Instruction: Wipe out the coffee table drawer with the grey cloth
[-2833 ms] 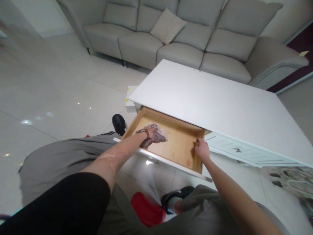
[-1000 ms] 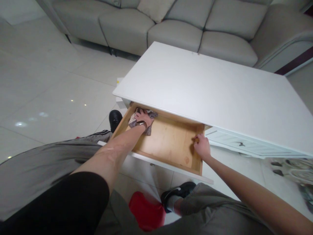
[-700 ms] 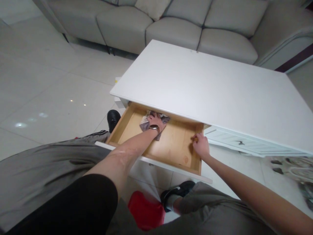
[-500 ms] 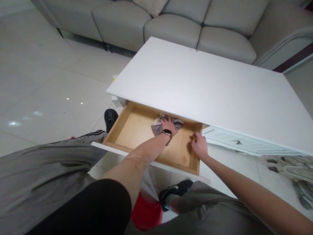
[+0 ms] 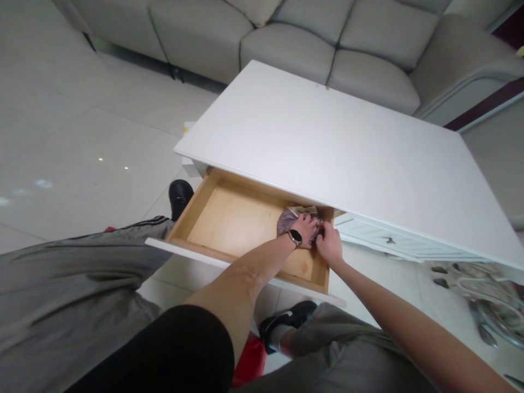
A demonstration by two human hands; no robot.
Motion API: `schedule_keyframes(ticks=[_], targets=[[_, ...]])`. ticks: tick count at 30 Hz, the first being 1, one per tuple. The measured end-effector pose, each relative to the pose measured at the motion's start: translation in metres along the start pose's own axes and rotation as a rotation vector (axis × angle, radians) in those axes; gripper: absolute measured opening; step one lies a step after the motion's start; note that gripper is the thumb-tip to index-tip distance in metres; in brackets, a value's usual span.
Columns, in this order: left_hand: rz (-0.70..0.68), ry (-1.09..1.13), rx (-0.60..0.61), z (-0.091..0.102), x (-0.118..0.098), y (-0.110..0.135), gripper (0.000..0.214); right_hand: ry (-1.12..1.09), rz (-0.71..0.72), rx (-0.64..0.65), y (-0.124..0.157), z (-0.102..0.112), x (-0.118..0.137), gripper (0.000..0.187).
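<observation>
A patterned grey-brown cloth (image 5: 287, 220) lies bunched on the floor of the pulled-out wooden drawer (image 5: 229, 218), near its right end. My left hand (image 5: 306, 229), with a watch on the wrist, presses down on the cloth and grips it, its fingers partly spread over the folds. My right hand (image 5: 331, 245) is closed over the drawer's right side wall, thumb and fingertips on the inner side. The fingertips of both hands are close together, and the cloth's right edge is partly hidden by them.
The drawer belongs to a white coffee table (image 5: 327, 136); a second drawer with a dark knob (image 5: 389, 240) is shut. A grey sofa (image 5: 286, 52) stands behind. Below are a red object (image 5: 250, 360) and my shoes (image 5: 286, 322). Metal items (image 5: 495, 311) lie at right.
My left hand has slid the cloth rightward along the drawer, from the middle to the right end beside my right hand. The right hand stays on the side wall. The view has shifted slightly.
</observation>
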State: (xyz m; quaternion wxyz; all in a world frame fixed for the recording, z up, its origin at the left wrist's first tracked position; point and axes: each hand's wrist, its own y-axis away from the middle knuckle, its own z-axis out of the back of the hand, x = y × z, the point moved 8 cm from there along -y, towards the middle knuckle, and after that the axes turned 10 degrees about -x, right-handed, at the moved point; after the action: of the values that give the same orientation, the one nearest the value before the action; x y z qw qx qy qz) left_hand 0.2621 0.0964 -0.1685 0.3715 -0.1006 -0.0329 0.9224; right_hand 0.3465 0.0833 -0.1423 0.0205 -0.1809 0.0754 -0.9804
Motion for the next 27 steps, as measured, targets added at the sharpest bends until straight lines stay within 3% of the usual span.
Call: schedule_keyframes(ticks=[8,12,15,20,25,27], targets=[[-0.184,-0.004,-0.001,0.002,-0.005,0.036,0.072,0.064,0.032,-0.01,0.001,0.002,0.003,0.03],[-0.237,0.017,0.05,0.005,0.009,0.058,0.076,0.07,0.057,-0.018,0.001,-0.001,0.0,0.031],[-0.118,0.021,0.05,0.015,0.044,0.077,0.071,0.066,0.062,-0.023,0.001,-0.003,-0.002,0.033],[0.195,-0.059,0.099,0.034,0.129,0.125,0.072,0.085,0.032,-0.004,0.001,-0.006,-0.004,0.032],[0.396,-0.118,0.298,0.054,0.215,0.184,0.061,0.086,0.028,-0.005,0.001,-0.006,-0.005,0.03],[0.405,-0.113,0.343,0.064,0.234,0.199,0.059,0.079,0.032,-0.012,0.001,-0.007,-0.005,0.029]])
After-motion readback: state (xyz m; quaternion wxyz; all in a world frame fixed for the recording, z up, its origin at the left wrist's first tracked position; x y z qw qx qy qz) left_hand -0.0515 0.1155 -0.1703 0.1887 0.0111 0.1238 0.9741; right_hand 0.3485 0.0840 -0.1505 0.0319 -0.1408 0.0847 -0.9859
